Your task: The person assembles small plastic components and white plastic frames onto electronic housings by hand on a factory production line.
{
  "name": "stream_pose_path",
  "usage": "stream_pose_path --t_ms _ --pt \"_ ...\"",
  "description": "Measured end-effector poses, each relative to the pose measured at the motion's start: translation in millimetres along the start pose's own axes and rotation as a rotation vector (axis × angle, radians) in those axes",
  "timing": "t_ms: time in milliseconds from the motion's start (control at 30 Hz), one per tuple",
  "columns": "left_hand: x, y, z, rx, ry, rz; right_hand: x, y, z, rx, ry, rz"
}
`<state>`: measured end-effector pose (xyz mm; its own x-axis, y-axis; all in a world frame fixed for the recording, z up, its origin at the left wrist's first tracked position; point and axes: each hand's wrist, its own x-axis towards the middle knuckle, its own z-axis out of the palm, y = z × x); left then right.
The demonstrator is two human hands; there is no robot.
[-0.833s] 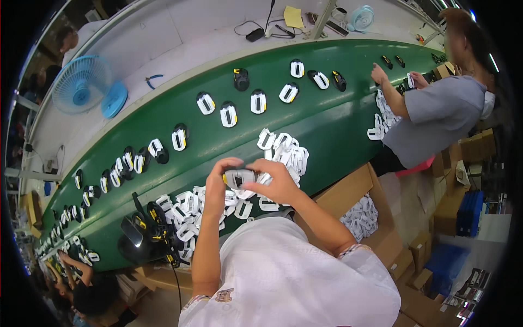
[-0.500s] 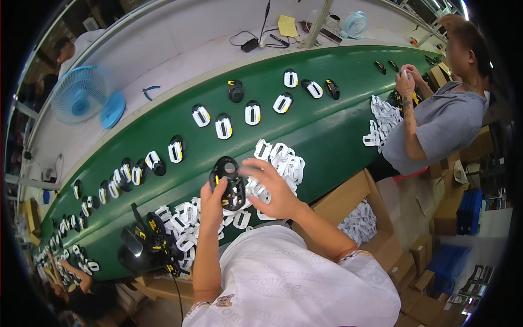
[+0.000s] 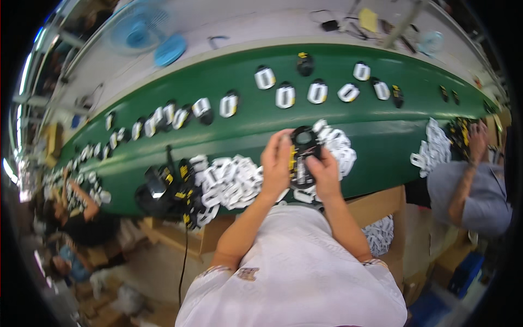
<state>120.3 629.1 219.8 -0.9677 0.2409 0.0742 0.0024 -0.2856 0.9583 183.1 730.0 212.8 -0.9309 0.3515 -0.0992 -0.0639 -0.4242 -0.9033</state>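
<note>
My left hand (image 3: 276,166) is closed around the left side of a black oval plastic housing (image 3: 305,143) with yellow bits along one edge. From the other side my right hand (image 3: 328,175) grips it too, its thumb lying over the front. Just beyond and beside the hands lies a heap of white plastic frames (image 3: 339,150). To the left spreads another pile of white frames (image 3: 231,181), next to a cluster of black-and-yellow housings (image 3: 188,199). What the right thumb covers is hidden.
Housings with white frames (image 3: 285,95) stand spaced along the green conveyor belt (image 3: 218,136). A cardboard box (image 3: 381,201) holding white frames is at my right. One co-worker in grey (image 3: 468,191) works at far right; others sit at far left. A blue fan (image 3: 136,34) stands behind the belt.
My right hand, spread beside the housing before, now grips it. My left hand still holds it. The whole view has shifted and turned, bringing the co-worker at right lower in the picture.
</note>
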Motion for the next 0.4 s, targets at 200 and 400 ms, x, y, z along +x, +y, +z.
stream_pose_path --t_ms 200,400 --pt "-3.2 4.1 -3.1 -0.227 -0.011 -0.054 3.3 0.0 -2.6 -0.016 -0.117 0.036" --pt "-5.0 -3.3 -18.5 -0.018 -0.031 0.103 12.5 -1.0 2.3 -0.157 -0.145 0.147"
